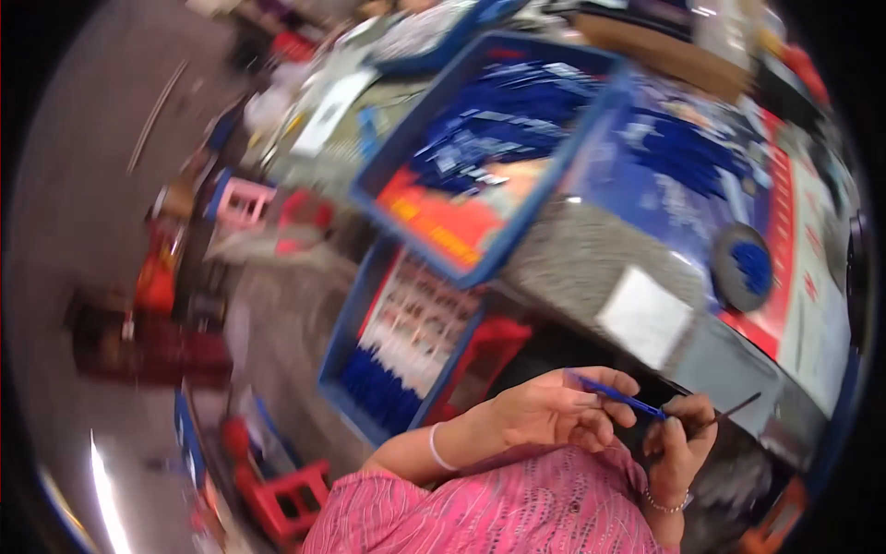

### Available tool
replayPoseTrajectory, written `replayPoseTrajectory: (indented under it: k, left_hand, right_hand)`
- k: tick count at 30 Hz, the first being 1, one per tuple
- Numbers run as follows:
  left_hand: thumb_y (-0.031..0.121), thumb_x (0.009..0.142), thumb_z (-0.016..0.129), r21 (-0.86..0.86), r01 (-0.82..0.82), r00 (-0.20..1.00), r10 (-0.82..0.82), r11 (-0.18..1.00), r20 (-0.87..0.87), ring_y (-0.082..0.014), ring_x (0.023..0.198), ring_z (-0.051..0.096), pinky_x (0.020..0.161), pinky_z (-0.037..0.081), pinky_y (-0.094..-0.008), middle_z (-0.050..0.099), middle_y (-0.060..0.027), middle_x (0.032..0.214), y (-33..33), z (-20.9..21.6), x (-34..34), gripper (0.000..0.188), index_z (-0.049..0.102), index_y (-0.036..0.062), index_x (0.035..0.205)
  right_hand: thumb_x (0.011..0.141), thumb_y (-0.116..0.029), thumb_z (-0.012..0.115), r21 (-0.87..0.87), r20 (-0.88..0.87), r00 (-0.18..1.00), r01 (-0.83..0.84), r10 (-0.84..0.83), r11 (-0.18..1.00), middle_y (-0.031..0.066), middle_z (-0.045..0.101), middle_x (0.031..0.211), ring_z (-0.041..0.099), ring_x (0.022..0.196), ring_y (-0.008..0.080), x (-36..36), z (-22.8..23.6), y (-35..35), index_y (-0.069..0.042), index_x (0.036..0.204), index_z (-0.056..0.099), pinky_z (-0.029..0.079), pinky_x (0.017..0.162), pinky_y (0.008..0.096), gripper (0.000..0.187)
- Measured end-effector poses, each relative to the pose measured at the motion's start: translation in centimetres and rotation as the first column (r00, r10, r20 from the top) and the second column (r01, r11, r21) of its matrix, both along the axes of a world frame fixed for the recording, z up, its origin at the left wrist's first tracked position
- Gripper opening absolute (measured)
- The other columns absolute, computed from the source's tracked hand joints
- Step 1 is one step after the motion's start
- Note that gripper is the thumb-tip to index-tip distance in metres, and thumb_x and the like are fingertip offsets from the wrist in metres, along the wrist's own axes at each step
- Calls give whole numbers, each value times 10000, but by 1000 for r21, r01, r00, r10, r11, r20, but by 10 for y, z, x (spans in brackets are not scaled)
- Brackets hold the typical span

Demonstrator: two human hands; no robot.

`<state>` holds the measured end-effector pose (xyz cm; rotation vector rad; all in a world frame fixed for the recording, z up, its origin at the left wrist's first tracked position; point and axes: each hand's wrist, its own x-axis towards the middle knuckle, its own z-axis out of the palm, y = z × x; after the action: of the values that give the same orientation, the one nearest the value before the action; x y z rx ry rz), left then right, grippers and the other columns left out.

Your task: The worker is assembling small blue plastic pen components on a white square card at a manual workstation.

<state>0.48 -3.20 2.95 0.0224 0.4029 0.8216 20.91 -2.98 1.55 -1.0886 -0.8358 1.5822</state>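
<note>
My left hand [554, 411] is closed around one end of a thin blue stick-like piece [616, 397], low in the picture. My right hand [680, 443] pinches the other end of it, and a thin dark rod [736, 410] sticks out of that hand to the right. Both hands sit over my pink patterned lap [517, 512], close to the grey table edge [591, 254]. The whole picture is blurred by motion.
A large blue crate [517, 231] with blue parts and an orange sheet lies on the table. Below it stands another blue crate [346, 342] with a printed sheet. A blue mat [683, 198], a blue round dish [743, 268], a white card [643, 316], and red and pink stools [291, 499] on the floor.
</note>
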Motion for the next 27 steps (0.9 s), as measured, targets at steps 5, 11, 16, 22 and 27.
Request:
replayPoseTrajectory:
  k: [5, 11, 16, 22, 27]
  left_hand:
    - [135, 899, 539, 208, -140, 656, 248, 968, -712, -75, 580, 475, 535, 367, -216, 522, -28, 685, -59, 11, -85, 204, 592, -35, 999]
    - [70, 792, 601, 280, 294, -709, 405, 914, -577, -267, 793, 590, 724, 460, -324, 598, -141, 824, -145, -41, -247, 122, 641, -22, 862]
    - [151, 786, 629, 45, 205, -907, 207, 978, -366, -317, 801, 582, 713, 465, -403, 600, -131, 813, -214, -106, -318, 144, 654, 34, 865]
    - [130, 743, 659, -191, 106, -887, 6, 976, -461, -324, 838, 606, 723, 473, -411, 628, -130, 878, -237, -133, -326, 207, 640, 65, 938]
    - [112, 750, 647, -99, 132, -888, 74, 986, -454, -333, 838, 604, 732, 472, -406, 631, -140, 876, -223, -115, -324, 172, 647, 55, 912]
  right_hand:
    - [755, -25, 656, 54, 208, 739, -663, 641, 747, 37, 610, 748, 556, 633, 72, -63, -3, -5, 8, 997, 565, 428, 570, 193, 260]
    - [778, -18, 628, 57, 400, 624, -748, 671, 662, 42, 605, 748, 564, 647, 80, -83, -3, 1, 23, 945, 586, 442, 594, 201, 177]
    - [778, -12, 617, 51, 517, 570, -766, 639, 641, 49, 596, 715, 538, 604, 80, -89, -1, -1, 25, 866, 610, 430, 557, 214, 96]
    - [764, -38, 643, 44, 631, 426, -853, 648, 519, 119, 593, 730, 572, 598, 195, -97, 2, 1, 11, 870, 615, 445, 542, 263, 120]
    - [775, -76, 650, 68, 655, 416, -864, 631, 499, 154, 608, 774, 621, 668, 297, -89, 5, 5, 1, 889, 612, 495, 590, 330, 142]
